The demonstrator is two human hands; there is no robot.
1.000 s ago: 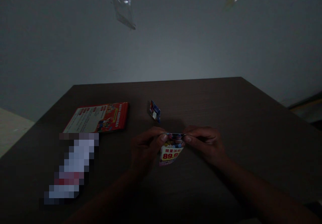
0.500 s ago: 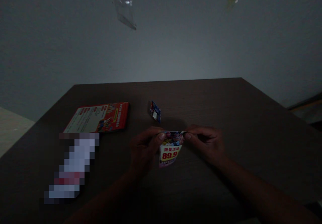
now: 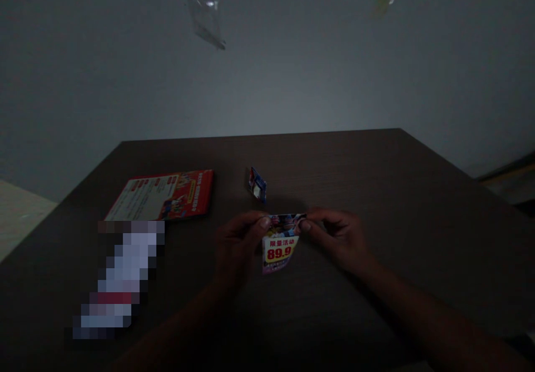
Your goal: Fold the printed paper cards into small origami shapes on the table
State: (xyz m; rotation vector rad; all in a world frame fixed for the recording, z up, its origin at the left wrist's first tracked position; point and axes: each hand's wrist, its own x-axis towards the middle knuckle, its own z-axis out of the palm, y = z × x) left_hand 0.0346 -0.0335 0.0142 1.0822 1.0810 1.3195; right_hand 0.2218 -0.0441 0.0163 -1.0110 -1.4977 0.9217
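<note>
Between my two hands is a small printed paper leaflet (image 3: 280, 251) with a picture at its top and a large red "89.9" below. My left hand (image 3: 240, 244) pinches its upper left corner between thumb and finger. At the upper right corner my right hand (image 3: 338, 238) pinches it the same way. The lower part of the leaflet hangs toward me, slightly curled. Just beyond my hands, a small folded blue printed card (image 3: 257, 185) stands tilted on the table.
A dark wood table (image 3: 334, 165) reaches back to a grey wall. On its left lies a red and white printed booklet or flat box (image 3: 192, 193), with a blurred-out pale long item (image 3: 129, 266) in front. A clear plastic bag (image 3: 207, 9) hangs on the wall.
The leaflet and both hands have shifted very slightly left and up, and its top edge is tilted a little more toward view. The other items stay put.
</note>
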